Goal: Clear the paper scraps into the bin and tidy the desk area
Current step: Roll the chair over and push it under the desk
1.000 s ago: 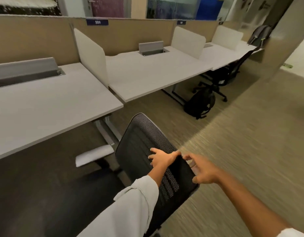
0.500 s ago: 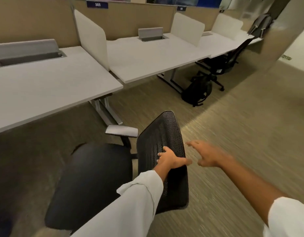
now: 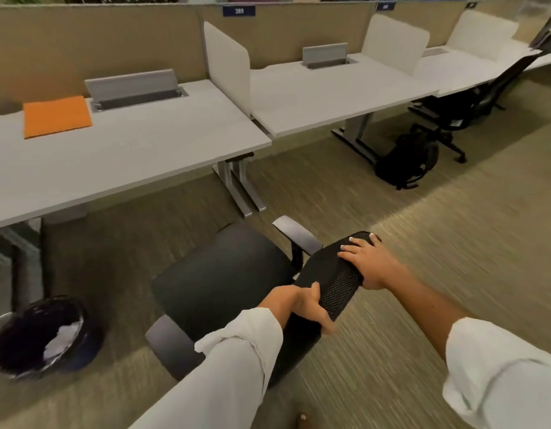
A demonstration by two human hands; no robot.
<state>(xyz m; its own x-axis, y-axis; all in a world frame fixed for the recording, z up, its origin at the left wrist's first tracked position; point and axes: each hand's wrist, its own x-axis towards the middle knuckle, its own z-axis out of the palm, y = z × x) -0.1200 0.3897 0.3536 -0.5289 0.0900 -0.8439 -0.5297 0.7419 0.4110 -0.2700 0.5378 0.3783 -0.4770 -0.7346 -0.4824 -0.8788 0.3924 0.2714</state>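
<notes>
A black mesh office chair [image 3: 224,274] stands on the carpet in front of the white desk [image 3: 122,156]. My left hand [image 3: 302,305] grips the near side of its backrest top. My right hand [image 3: 367,261] lies over the far side of the same backrest edge, fingers spread on the mesh. A dark bin [image 3: 42,335] with a black liner sits on the floor at the lower left, and white paper scraps [image 3: 62,339] show inside it. An orange folder [image 3: 56,116] lies flat on the desk near the back left.
A grey cable flap [image 3: 132,85] stands open at the desk's back. White dividers [image 3: 228,69] separate further desks to the right. A black backpack [image 3: 407,162] and a second chair [image 3: 472,103] stand under the far desks. Metal desk legs [image 3: 240,187] are ahead of the chair.
The chair has turned so its seat faces the desk. My right hand, free half a second ago, now rests on the backrest. The view swung left, bringing the bin and orange folder into sight.
</notes>
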